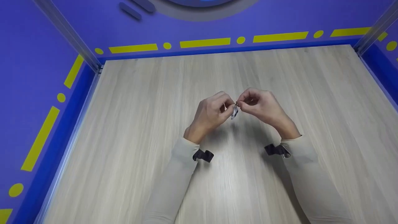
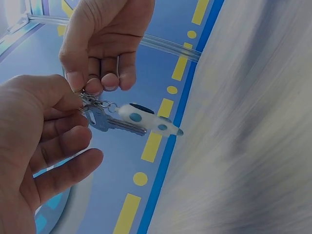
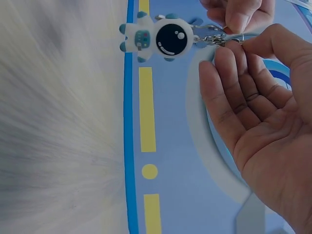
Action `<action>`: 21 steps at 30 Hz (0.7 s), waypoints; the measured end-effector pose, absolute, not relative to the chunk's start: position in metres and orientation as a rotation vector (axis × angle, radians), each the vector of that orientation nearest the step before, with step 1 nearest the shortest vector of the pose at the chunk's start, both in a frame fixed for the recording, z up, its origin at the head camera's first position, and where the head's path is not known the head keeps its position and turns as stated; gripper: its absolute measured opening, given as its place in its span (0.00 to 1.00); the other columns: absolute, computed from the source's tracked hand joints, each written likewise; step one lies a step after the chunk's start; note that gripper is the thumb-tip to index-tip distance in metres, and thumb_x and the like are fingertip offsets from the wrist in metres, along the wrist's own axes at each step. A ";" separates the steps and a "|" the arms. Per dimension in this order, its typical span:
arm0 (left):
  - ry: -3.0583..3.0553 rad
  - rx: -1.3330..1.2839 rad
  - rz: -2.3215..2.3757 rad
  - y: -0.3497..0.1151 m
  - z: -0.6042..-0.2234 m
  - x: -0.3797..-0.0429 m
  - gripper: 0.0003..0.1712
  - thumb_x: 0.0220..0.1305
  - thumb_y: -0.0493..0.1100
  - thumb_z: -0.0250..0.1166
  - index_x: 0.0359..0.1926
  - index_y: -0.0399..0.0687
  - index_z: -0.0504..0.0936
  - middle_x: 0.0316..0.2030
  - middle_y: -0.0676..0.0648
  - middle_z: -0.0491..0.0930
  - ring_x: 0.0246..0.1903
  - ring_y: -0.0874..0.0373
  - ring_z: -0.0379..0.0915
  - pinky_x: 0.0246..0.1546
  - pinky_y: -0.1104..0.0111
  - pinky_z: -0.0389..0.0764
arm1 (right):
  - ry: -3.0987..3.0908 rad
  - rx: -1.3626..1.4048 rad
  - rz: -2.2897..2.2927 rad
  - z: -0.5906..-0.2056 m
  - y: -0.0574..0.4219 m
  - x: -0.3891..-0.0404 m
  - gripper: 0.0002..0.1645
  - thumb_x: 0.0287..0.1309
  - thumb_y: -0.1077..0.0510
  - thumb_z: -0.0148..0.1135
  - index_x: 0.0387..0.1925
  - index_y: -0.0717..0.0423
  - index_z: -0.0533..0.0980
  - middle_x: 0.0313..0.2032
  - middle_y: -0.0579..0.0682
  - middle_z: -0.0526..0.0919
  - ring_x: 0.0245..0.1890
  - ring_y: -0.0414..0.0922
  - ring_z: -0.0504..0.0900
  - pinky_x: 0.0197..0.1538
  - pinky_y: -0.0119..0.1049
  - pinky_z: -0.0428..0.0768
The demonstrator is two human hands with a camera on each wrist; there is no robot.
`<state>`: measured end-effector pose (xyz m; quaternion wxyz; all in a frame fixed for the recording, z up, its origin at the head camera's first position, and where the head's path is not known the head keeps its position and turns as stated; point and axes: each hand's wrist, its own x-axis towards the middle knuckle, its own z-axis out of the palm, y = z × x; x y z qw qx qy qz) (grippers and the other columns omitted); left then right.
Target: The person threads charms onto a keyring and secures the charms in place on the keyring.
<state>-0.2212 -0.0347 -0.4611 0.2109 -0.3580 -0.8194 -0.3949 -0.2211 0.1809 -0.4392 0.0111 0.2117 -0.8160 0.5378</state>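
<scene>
Both hands meet above the middle of the table, pinching the metal ring and chain of a keychain. A white astronaut charm [image 3: 173,39] with a black visor and teal patches hangs from the chain [image 3: 213,40]. Beside it dangles a metal key [image 2: 124,126]. Thumb and forefinger of my left hand [image 1: 213,109] grip the ring end; its other fingers are loosely bent in the left wrist view. My right hand [image 1: 261,104] pinches the same metal part from the other side. The fingertips hide the exact point where key and ring join.
A pale wood-grain table [image 1: 140,124] lies under the hands. Blue panels with yellow dashes [image 1: 205,43] stand along its back and sides, with metal posts [image 1: 70,34] at the corners. Dark straps [image 1: 203,155] hang at the sleeve cuffs.
</scene>
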 end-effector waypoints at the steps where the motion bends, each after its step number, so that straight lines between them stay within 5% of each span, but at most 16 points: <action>1: -2.280 -0.994 -1.121 -0.034 -0.461 -0.221 0.05 0.69 0.34 0.70 0.35 0.43 0.84 0.31 0.50 0.82 0.28 0.60 0.77 0.30 0.72 0.77 | -2.538 0.654 1.695 -0.439 0.182 -0.221 0.02 0.64 0.68 0.67 0.37 0.66 0.83 0.32 0.50 0.86 0.33 0.41 0.83 0.38 0.28 0.80; 21: -2.252 -1.016 -1.371 -0.032 -0.461 -0.223 0.07 0.72 0.40 0.69 0.42 0.38 0.85 0.37 0.48 0.85 0.27 0.61 0.79 0.29 0.72 0.80 | -2.474 0.662 1.866 -0.436 0.185 -0.222 0.04 0.68 0.69 0.67 0.40 0.70 0.81 0.35 0.54 0.85 0.37 0.44 0.84 0.42 0.31 0.83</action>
